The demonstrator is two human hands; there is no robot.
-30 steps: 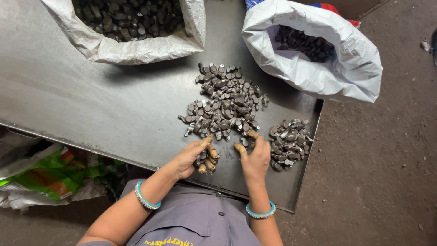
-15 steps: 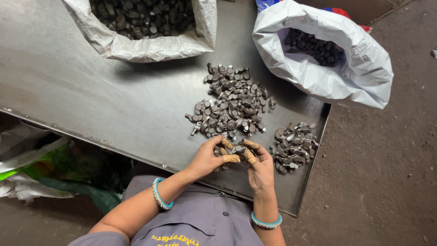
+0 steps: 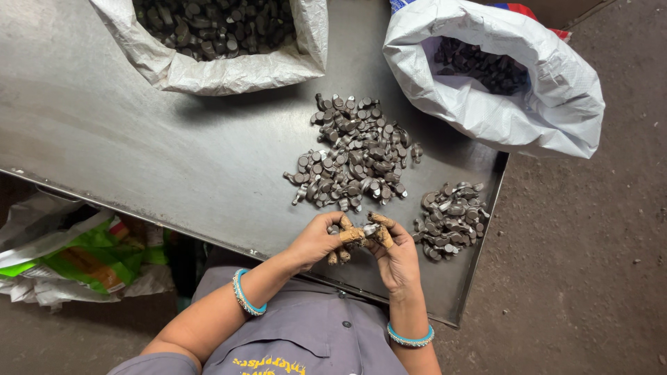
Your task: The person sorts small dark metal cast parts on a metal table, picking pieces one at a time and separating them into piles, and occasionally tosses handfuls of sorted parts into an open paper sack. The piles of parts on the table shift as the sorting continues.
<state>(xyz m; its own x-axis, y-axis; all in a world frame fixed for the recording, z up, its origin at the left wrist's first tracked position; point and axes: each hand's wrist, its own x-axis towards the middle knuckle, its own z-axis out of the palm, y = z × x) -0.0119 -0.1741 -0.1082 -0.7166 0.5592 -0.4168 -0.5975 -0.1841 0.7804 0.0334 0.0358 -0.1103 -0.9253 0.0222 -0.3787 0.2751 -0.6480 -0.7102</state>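
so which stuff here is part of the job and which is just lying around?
In use: left hand and right hand on a small metal part; big pile; small pile; two white sacks.
Lying about: green bag under the table.

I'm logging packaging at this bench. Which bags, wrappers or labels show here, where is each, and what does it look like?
Left sack: top of table, white woven, open, full of dark metal parts.
Right sack: table's right corner, white woven, rolled rim, dark parts inside.
Wrapper: floor at left, crumpled green, white and orange plastic.
Shirt print: yellow lettering on grey shirt, bottom edge.
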